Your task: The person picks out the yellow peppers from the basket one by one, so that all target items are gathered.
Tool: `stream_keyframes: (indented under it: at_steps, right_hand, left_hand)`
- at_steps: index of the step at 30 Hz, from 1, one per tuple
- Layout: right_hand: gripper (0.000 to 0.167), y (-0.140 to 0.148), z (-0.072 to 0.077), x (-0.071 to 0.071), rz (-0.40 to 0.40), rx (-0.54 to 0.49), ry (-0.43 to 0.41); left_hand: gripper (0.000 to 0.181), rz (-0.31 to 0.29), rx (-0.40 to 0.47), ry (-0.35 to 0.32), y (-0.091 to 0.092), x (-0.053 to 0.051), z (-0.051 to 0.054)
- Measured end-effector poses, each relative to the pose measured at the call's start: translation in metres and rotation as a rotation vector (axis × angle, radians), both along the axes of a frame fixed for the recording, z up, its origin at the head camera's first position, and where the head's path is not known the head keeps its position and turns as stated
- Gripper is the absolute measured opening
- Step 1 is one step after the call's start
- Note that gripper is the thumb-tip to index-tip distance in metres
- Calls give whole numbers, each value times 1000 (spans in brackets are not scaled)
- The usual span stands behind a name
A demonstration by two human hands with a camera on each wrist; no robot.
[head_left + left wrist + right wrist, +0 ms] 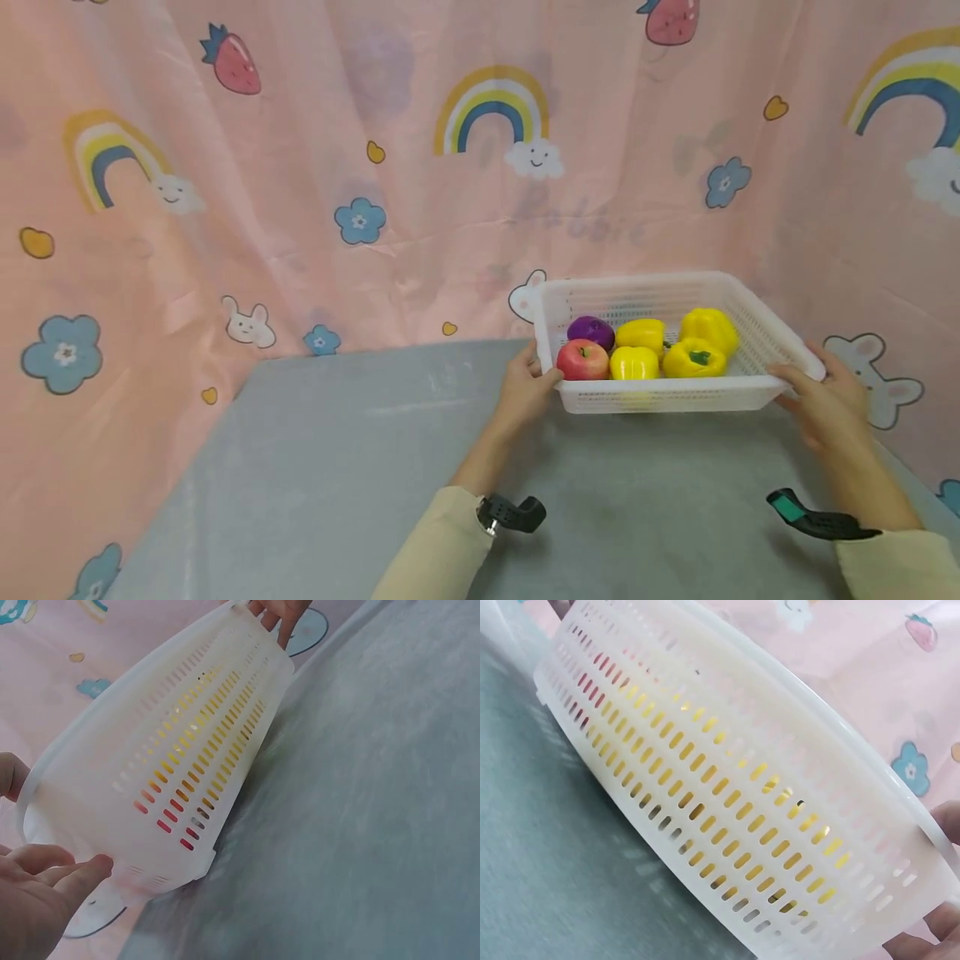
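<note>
A grey counter [337,467] stretched from the left, beneath a pink printed curtain [300,150]. The left hand [528,385] gripped the left short end of a white rectangular plastic basket with slotted walls [675,397], over the counter's far right part; whether its base touched the surface could not be told. The basket's long axis ran left to right, its opening facing up. Inside, leftmost, a round dark purple item [591,332] lay behind a red apple [582,360]. Next came a yellow pepper [640,333] behind a glossy yellow pepper [634,363], then a larger yellow pepper [708,330] behind a green-stemmed yellow pepper [693,358], its stem toward the near side. The right hand [832,400] gripped the right end, thumb over the rim.
</note>
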State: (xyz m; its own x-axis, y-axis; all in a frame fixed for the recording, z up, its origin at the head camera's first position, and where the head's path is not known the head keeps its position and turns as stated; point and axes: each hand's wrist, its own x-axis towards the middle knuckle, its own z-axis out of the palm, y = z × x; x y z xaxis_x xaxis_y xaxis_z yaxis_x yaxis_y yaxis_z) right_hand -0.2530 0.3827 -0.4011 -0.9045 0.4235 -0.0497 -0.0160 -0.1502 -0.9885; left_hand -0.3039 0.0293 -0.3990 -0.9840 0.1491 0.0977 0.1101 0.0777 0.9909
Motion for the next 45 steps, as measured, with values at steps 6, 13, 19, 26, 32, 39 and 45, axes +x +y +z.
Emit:
stream_keyframes:
  at_steps: [6, 13, 19, 26, 32, 39, 45]
  right_hand:
    - [91, -20, 2, -6, 68, 22, 9]
    - [90, -40, 2, -8, 198, 23, 31]
    - [95, -63, -1, -11, 275, 220, 10]
    - [94, -90, -8, -15, 313, 276, 33]
    - [89, -106, -11, -12, 357, 254, 68]
    - [83, -120, -10, -9, 496, 360, 67]
    - [77, -134, -19, -8, 618, 331, 142]
  left_hand:
    - [75, 49, -45, -43, -26, 0, 2]
    - [77, 51, -61, -20, -59, 0, 1]
    - [75, 46, -60, 16, -90, 0, -4]
    - [73, 92, -59, -11, -117, 2, -7]
    - [73, 103, -41, -9, -137, 3, -4]
    - [71, 151, -49, -44, -166, 6, -4]
    - [68, 197, -44, -53, -195, 12, -9]
